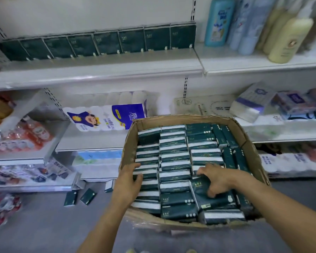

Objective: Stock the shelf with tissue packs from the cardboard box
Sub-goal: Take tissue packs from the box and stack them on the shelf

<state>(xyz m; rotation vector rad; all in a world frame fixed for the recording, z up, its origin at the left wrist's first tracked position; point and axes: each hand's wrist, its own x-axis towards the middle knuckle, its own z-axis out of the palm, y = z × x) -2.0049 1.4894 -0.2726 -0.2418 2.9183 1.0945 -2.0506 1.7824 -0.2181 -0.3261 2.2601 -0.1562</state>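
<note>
Left hand (130, 179) pinched edge-standing tissue packs (147, 173) | right hand (216, 177) curled round flat pack (215, 200) beside it | both inside cardboard box (190, 119) | judged: lift squarely, keep labels forward for shelf (98, 69) above.

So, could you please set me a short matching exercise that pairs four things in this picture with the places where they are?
Things:
1. row of upright dark green tissue packs
2. tall light blue plastic bottle
3. loose dark green tissue packs
4. white toilet roll pack with a cartoon figure

Places:
A. grey floor
B. right upper shelf board
C. middle shelf board
D. left upper shelf board

Pairs: 1-D, 2-B, 3-A, 4-C.
</note>
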